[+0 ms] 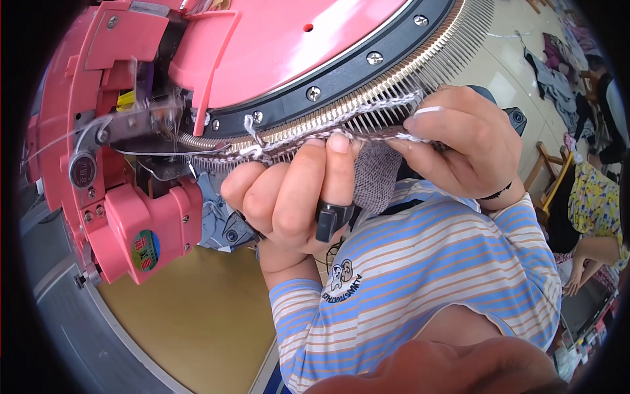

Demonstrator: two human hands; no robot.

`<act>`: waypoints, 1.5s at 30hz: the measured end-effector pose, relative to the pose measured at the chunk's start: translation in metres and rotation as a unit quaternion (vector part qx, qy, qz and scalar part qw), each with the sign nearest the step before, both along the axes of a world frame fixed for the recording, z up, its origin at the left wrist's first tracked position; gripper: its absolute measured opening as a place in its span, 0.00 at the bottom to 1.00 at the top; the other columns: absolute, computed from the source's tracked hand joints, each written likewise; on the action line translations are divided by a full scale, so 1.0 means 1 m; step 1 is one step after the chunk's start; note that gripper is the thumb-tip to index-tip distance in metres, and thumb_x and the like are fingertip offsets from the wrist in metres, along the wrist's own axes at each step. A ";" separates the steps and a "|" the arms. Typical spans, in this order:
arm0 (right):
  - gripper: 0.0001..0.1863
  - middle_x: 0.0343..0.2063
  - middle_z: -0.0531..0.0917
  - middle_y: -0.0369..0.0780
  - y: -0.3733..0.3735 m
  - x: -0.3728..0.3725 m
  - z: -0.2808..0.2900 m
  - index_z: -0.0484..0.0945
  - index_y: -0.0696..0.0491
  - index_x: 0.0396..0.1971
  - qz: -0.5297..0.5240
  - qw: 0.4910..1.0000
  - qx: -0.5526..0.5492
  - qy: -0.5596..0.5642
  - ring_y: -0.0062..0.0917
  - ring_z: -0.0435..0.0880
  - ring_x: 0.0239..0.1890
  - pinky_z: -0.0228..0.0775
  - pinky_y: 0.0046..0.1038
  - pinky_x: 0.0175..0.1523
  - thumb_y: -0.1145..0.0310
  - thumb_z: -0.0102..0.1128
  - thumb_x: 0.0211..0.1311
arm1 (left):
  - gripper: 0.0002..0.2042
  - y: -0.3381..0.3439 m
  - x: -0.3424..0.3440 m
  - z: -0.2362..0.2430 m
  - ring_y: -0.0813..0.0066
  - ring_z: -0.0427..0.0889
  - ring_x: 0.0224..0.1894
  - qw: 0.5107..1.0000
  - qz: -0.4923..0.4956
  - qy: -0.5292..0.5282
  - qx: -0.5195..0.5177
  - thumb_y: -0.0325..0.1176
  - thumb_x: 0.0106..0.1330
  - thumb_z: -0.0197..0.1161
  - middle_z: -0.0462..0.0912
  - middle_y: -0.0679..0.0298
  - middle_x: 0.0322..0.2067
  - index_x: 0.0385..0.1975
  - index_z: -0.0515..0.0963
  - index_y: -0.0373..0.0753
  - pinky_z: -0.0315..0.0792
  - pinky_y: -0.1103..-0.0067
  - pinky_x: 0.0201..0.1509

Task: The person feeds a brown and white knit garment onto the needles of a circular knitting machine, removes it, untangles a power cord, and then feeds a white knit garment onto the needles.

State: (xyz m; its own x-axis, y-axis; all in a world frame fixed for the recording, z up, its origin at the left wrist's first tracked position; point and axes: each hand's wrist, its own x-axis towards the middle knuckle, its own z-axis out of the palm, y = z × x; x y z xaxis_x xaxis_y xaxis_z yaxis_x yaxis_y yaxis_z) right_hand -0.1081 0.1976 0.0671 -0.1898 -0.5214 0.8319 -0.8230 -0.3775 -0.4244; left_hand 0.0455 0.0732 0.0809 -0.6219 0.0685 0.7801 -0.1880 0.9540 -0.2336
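Note:
A round pink linking machine dial [289, 52] fills the top, ringed by a row of metal points [453, 49]. A grey-brown knitted piece [377, 174] hangs at the near side of that row. Its pale, chain-like edge runs along the points, and a strand of white yarn [249, 125] sticks up from it. My left hand [295, 190] has its fingers curled at the knit's edge, one fingertip pressing on it; a black ring-shaped device [333, 220] sits on a finger. On the right, my right hand [466, 144] pinches the same edge between thumb and fingers.
A pink machine head [151, 223] with metal arms and a clear guard stands close on the left. Below it is a yellowish-brown surface [203, 315]. Clothes [551, 82] lie on the tiled floor at right, near a wooden stool [551, 177] and another person's arm [581, 262].

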 end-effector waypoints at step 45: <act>0.15 0.27 0.76 0.43 0.013 -0.034 0.000 0.75 0.59 0.30 0.119 0.991 0.022 -0.059 0.27 0.73 0.25 0.69 0.30 0.30 0.88 0.64 0.38 | 0.11 -0.010 -0.006 -0.009 0.76 0.71 0.38 0.998 -0.029 0.016 0.044 0.30 0.55 0.70 0.75 0.73 0.36 0.37 0.79 0.51 0.67 0.78 0.40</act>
